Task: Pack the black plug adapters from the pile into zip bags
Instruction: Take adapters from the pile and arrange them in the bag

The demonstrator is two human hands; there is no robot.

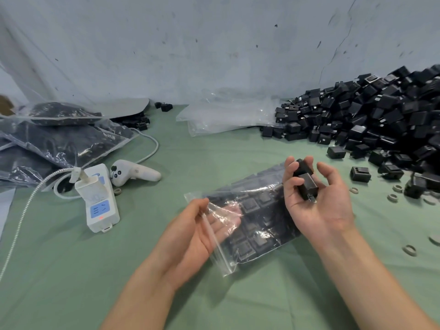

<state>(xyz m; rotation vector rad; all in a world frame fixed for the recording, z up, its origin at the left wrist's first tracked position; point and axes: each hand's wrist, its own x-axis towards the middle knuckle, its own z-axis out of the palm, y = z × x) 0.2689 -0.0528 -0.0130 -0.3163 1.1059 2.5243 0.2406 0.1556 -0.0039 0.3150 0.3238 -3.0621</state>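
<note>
- I am in the loading step: my right hand (316, 198) is cupped palm-up, its fingers curled around what look like two black plug adapters (306, 181), held just above the far corner of the zip bag (252, 217)
- My left hand (202, 225) has its fingers slipped inside the bag's mouth, with the thumb on the film by the zip strip, holding the opening apart
- The bag lies flat on the green cloth (166, 294) between my hands, and neat rows of adapters show through the plastic, so I judge it well on the way to full
- Next I need to bring the right hand across to the mouth at the left end and slide these in flat beside the rows; the prongs could snag the thin film
- The pile (381, 120) slopes up at the right, well stocked, with loose pieces and small grey rings (409, 250) scattered near it
- Empty bags (226, 117) lie at the back and filled bags (64, 139) are stacked at the left
- A white power strip (100, 201) and a white controller (135, 173) sit left of centre, and a pale sheet (214, 44) hangs behind
</note>
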